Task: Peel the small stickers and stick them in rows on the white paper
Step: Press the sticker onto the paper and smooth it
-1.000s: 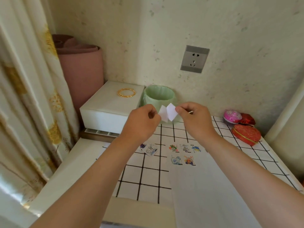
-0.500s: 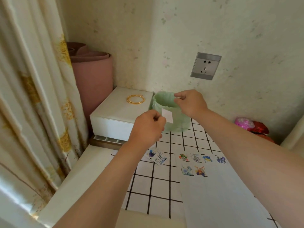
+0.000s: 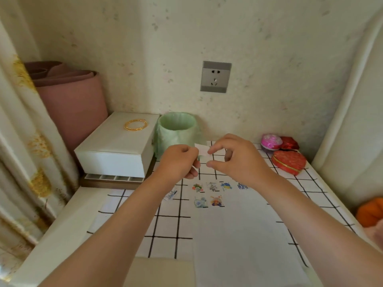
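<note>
My left hand [image 3: 179, 162] pinches a small white sticker piece [image 3: 202, 149] above the back of the table. Just to its right is my right hand [image 3: 238, 160]; the index fingertip touches the piece's right edge, and the thumb sits apart below it. The white paper [image 3: 238, 235] lies on the checked cloth. It carries a top row of several small stickers [image 3: 226, 185] and two more stickers [image 3: 208, 201] beneath. One loose sticker [image 3: 171, 194] lies on the cloth left of the paper, partly hidden by my left forearm.
A green-lined bin [image 3: 177, 131] stands behind my hands. A white box [image 3: 118, 148] with a gold bangle [image 3: 135, 125] is at back left, a pink roll [image 3: 72, 100] behind it. Red heart tin [image 3: 289, 162] and pink ball [image 3: 271, 141] sit back right; an orange object [image 3: 371, 212] far right.
My right hand carried a peeled scrap over the bin, then came back down to the piece in my left hand. My left hand kept its hold.
</note>
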Motion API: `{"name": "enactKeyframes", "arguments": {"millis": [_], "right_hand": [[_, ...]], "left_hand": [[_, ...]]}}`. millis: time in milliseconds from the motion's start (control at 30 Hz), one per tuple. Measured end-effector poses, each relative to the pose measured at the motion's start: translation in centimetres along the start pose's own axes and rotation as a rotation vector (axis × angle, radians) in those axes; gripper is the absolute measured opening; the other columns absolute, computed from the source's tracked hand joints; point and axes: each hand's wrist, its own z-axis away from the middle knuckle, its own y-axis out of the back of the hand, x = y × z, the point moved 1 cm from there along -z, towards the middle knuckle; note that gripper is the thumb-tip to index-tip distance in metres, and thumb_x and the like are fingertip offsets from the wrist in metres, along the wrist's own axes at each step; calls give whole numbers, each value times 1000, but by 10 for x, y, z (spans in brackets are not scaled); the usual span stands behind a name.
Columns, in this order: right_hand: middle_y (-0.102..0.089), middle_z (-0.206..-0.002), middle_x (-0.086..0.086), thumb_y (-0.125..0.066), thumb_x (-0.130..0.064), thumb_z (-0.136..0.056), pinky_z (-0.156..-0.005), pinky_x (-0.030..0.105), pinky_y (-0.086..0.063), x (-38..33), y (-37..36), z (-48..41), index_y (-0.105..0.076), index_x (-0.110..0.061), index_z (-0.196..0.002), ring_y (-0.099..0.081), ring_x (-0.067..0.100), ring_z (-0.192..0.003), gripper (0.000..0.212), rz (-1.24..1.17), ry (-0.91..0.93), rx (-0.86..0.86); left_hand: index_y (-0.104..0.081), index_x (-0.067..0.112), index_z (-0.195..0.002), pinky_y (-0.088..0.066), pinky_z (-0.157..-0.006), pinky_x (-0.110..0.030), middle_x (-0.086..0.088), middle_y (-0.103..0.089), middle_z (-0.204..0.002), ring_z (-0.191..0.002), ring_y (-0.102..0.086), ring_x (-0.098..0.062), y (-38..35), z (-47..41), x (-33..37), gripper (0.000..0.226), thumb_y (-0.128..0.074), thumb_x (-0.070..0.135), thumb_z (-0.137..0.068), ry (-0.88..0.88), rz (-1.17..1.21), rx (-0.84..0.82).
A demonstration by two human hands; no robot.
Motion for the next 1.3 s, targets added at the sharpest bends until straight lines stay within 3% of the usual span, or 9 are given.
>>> {"name": "enactKeyframes", "arguments": {"millis": [200,367,567,700,767,867,967,1133,1300], "right_hand": [[-65,-88,-16,-82,-34,-80,-61,27,-44,24,7,11,-73,-36,-81,-55,6,-60,9,6,64,70],[-64,-86,-17,-76,-29,-85,-58,20,-33,34,9,17,-74,-34,-82,-51,-11,-64,6,157,147,119],[-66,-86,-13,-75,-26,-84,-53,26,-43,38,3,22,-74,-33,-79,-52,3,-58,9,293,236,141],[-65,-83,-17,-74,-31,-86,-58,20,-38,41,1,21,-72,-34,-81,-50,-8,-61,6,143,37,122],[-67,-80,-15,-75,-31,-86,-55,20,-37,42,-2,20,-73,-32,-81,-54,-7,-59,5,-8,-117,95],[-69,-76,-6,-76,-24,-86,-45,16,-39,42,-2,21,-76,-22,-85,-54,0,-49,3,-340,-355,31],[-68,-74,-5,-75,-19,-88,-42,18,-37,42,0,24,-75,-14,-91,-55,10,-49,6,-515,-509,-25],[-74,-81,-1,-76,-22,-87,-50,26,-37,45,0,25,-76,-14,-91,-56,11,-49,8,-541,-589,-76],[-74,-85,-6,-77,-38,-84,-61,27,-51,52,-4,27,-74,-26,-90,-62,10,-59,14,-270,-540,-92]], "left_hand": [[-64,5,-84,-54,-52,-26,-3,-68,-64,-53,-62,-19,-25,6,7,18,-49,13,-91,109,33,-76],[-60,8,-82,-52,-52,-26,-1,-66,-59,-49,-61,-18,-39,1,8,13,-51,15,-89,243,51,-91],[-56,10,-79,-50,-52,-27,-1,-63,-59,-52,-62,-22,-41,-1,0,15,-50,19,-90,312,2,-151],[-56,11,-82,-48,-49,-27,-5,-60,-62,-52,-59,-25,-36,-4,-1,35,-44,39,-98,309,139,-217],[-58,10,-89,-49,-49,-27,-6,-61,-70,-54,-59,-23,-34,-5,-1,39,-46,45,-99,275,175,-158],[-60,17,-108,-57,-62,-29,-3,-66,-98,-74,-66,-17,-32,-9,-5,22,-59,36,-96,138,-52,-34],[-64,21,-108,-59,-68,-25,2,-69,-101,-85,-70,-13,-31,-9,-12,17,-68,27,-93,73,-200,-75],[-72,14,-94,-59,-64,-24,0,-74,-84,-62,-65,-9,-31,-8,-15,5,-69,18,-91,42,-189,-66],[-73,15,-89,-59,-67,-29,2,-76,-80,-59,-64,-9,-34,-8,-19,6,-69,20,-91,-7,-342,-122]]}}
